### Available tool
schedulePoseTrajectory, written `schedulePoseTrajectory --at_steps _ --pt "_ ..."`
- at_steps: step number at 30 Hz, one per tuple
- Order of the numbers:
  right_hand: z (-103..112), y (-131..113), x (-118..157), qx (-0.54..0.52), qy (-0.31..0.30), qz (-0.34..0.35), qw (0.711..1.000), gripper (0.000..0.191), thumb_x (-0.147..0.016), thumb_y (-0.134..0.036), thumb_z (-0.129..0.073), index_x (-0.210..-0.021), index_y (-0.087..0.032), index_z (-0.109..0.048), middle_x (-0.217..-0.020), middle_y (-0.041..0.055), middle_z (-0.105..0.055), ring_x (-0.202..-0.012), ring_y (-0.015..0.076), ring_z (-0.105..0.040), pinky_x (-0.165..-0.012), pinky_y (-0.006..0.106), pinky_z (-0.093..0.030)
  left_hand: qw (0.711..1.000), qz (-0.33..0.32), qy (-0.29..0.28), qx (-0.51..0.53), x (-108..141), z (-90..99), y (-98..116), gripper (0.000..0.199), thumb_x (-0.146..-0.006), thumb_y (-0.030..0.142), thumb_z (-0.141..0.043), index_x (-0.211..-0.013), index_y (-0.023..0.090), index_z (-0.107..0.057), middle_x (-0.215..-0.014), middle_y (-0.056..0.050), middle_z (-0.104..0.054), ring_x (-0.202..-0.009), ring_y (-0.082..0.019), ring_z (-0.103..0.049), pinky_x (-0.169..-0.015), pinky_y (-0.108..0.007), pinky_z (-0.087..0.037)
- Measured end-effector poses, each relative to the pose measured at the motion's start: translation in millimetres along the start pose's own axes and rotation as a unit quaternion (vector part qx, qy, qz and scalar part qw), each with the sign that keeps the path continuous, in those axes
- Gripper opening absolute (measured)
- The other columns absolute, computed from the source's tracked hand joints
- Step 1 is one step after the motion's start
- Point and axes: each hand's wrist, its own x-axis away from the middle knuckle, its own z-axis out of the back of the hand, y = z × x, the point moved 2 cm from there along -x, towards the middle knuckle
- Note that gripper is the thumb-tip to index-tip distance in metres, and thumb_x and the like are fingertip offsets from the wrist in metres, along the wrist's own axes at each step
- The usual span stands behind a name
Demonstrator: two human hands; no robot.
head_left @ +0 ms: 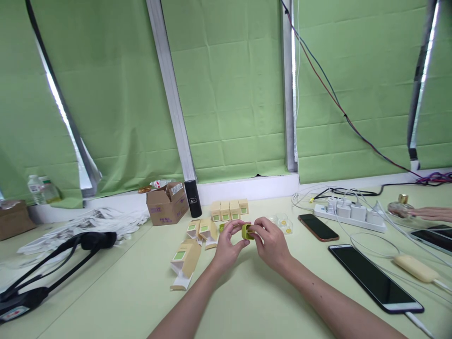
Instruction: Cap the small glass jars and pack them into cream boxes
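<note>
Over the middle of the table, a small yellow-green ring-shaped piece (246, 231) is held between my two hands. My left hand (228, 246) grips it with thumb and fingers from the left. On its other side, my right hand (271, 244) has curled fingers pinched at it; they hide part of it. Behind my left fingers another green piece (221, 227) shows partly. To the left lie opened kraft cartons with green windows, one large carton (186, 259) nearest me. Several small closed cartons (226, 211) stand in a row behind my hands.
Clear plastic packaging with yellow bits (283, 223) lies beyond my right hand. Rightward are a phone (318, 227), a larger phone (376, 278), a power strip (349, 217), cables and a power bank (415, 268). Another person's hand (432, 213) reaches in. A cardboard box (167, 207) and black cylinder (193, 198) stand behind.
</note>
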Motion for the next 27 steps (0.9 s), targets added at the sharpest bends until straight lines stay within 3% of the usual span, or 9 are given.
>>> schedulePoseTrajectory --at_steps 9,18,27 --pt "-0.7 -3.7 -0.8 0.029 0.049 0.037 0.998 0.02 -0.092 -0.007 -0.054 -0.084 -0.018 -0.069 -0.078 0.0036 -0.057 -0.072 0.0168 -0.048 -0.061 0.029 -0.032 1.0 0.003 -0.007 -0.018 1.0 -0.5 -4.0 0.046 -0.07 0.006 -0.076 -0.111 0.025 -0.067 -0.127 -0.007 -0.062 -0.123 -0.027 -0.062 -0.11 -0.047 -0.046" --pt "-0.7 -2.1 -2.2 0.024 0.037 0.086 0.995 0.023 -0.092 -0.006 -0.054 -0.079 -0.018 -0.067 -0.073 0.0031 -0.055 -0.073 0.0179 -0.044 -0.065 0.032 -0.031 0.999 0.011 -0.004 -0.029 -1.5 1.6 -3.6 0.048 -0.064 0.004 -0.081 -0.107 0.023 -0.071 -0.12 -0.005 -0.061 -0.115 -0.024 -0.065 -0.112 -0.047 -0.046" --pt "-5.0 4.9 0.7 0.01 0.031 0.111 0.993 0.019 -0.092 -0.009 -0.058 -0.08 -0.02 -0.067 -0.074 0.0027 -0.056 -0.074 0.0183 -0.044 -0.067 0.033 -0.031 0.999 0.044 -0.015 -0.016 -2.1 4.3 -7.4 0.047 -0.061 0.007 -0.084 -0.104 0.022 -0.072 -0.118 -0.007 -0.066 -0.116 -0.028 -0.066 -0.107 -0.047 -0.05"
